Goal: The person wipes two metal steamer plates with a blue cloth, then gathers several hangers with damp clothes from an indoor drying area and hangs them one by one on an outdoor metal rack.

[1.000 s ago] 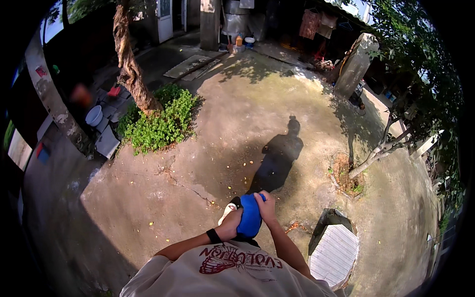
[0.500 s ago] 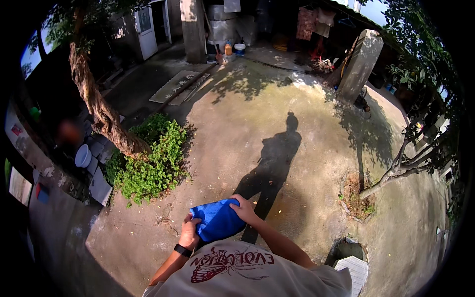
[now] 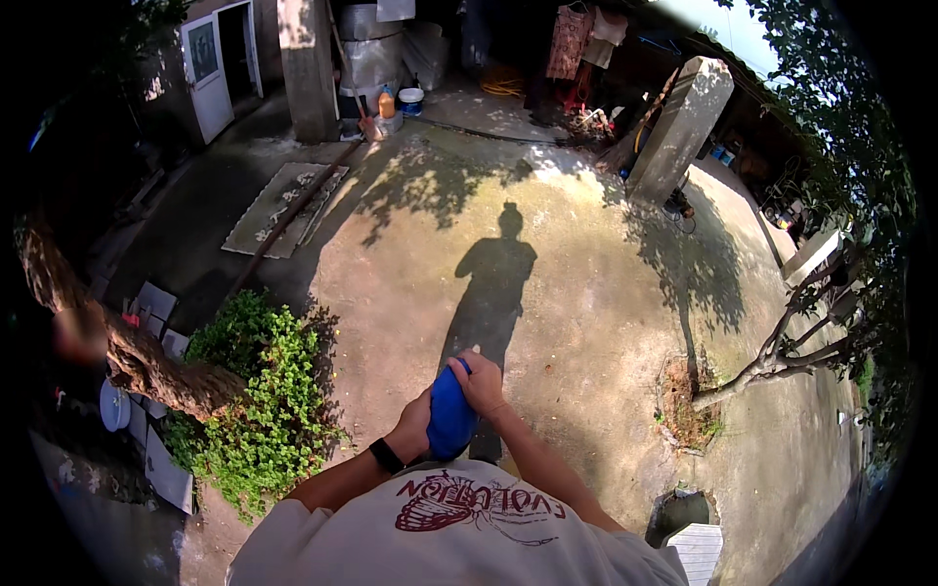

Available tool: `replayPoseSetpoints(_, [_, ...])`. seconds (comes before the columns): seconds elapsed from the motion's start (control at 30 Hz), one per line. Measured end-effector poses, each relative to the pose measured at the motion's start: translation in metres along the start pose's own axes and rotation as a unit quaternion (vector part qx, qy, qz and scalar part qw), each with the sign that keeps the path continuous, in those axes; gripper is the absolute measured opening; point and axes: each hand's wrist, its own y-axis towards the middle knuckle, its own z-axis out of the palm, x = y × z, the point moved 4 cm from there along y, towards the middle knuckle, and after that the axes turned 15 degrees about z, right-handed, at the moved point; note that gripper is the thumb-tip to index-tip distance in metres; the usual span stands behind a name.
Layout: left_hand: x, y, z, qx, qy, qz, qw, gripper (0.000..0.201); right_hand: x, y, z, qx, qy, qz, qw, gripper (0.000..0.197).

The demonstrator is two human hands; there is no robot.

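Observation:
A blue cloth (image 3: 450, 415) is bunched in front of my chest, narrow and folded over between my two hands. My left hand (image 3: 415, 427), with a black band on its wrist, is closed on the cloth's left side. Over its top right part my right hand (image 3: 479, 382) is wrapped, fingers bent toward the left hand. The fingertips of both hands partly hide behind the cloth or each other. Whether anything lies inside the folds I cannot tell.
A leafy green bush (image 3: 264, 391) grows around a twisted tree trunk (image 3: 166, 376) at left. Ahead, my shadow falls on the concrete yard (image 3: 586, 322). A thin tree (image 3: 752, 381) leans at right, near an uncovered hole (image 3: 681, 513) beside a white slatted board (image 3: 699, 552). A concrete pillar (image 3: 679, 132) stands farther back.
The cloth was spread wider between my hands; now it is gathered narrow and more upright. My hands have come closer together. The view has turned toward the right.

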Motion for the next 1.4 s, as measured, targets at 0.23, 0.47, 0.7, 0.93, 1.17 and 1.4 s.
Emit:
replayPoseSetpoints(0.23, [-0.064, 0.2, 0.03, 0.04, 0.12, 0.147, 0.981, 0.024, -0.005, 0.117, -0.018, -0.034, 0.19, 0.063, 0.979, 0.022])
replayPoseSetpoints(0.47, [-0.113, 0.348, 0.097, 0.006, 0.087, 0.023, 0.996, 0.028, -0.069, 0.34, 0.009, -0.015, 0.243, 0.112, 0.963, 0.02])
replayPoseSetpoints(0.7, [-0.216, 0.508, 0.145, 0.054, -0.017, 0.14, 0.989, 0.024, -0.024, 0.526, 0.02, 0.099, 0.155, -0.076, 0.98, 0.027])
replayPoseSetpoints(0.93, [-0.309, 0.661, 0.16, -0.016, 0.038, 0.172, 0.984, 0.027, -0.052, 0.716, 0.009, 0.339, 0.303, 0.083, 0.887, 0.03])
replayPoseSetpoints(1.17, [-0.344, 0.856, 0.187, 0.002, 0.014, 0.047, 0.999, 0.023, -0.107, 0.891, 0.044, 0.375, 0.295, 0.161, 0.864, 0.026])
replayPoseSetpoints(1.4, [-0.442, 1.009, 0.246, 0.021, 0.006, 0.111, 0.994, 0.02, -0.136, 1.055, 0.043, 0.275, 0.392, 0.253, 0.84, 0.03])
